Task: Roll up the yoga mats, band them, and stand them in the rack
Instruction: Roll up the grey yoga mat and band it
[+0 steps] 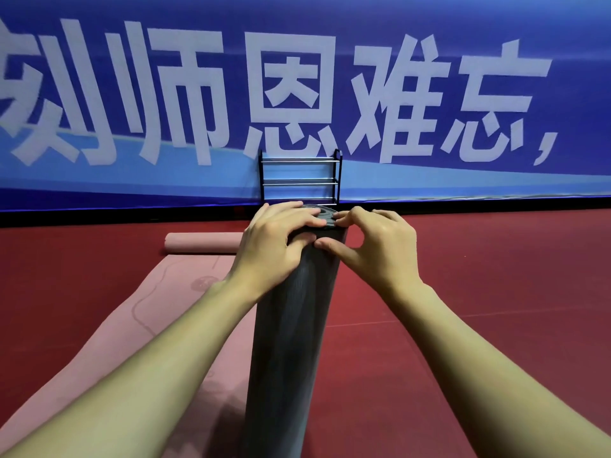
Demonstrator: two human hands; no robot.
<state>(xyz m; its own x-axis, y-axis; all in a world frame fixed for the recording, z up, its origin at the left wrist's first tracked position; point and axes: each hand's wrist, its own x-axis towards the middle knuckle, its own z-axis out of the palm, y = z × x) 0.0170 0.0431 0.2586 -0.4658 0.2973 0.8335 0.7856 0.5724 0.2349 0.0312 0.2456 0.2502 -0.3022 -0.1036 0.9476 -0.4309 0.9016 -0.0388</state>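
A dark rolled mat (294,309) is standing up on the red floor (479,276). The left hand (274,239) and right hand (373,246) are pinching its top end. The rack (300,180) is standing against a blue banner (429,44). A pink mat (185,282) is lying half unrolled nearby.

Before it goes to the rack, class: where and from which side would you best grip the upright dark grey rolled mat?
Probably around the dark grey rolled mat at mid-length, one palm from each side. It stands upright as a tall, ribbed cylinder; the left hand and right hand only pinch its top rim, which steadies but would not lift it well.
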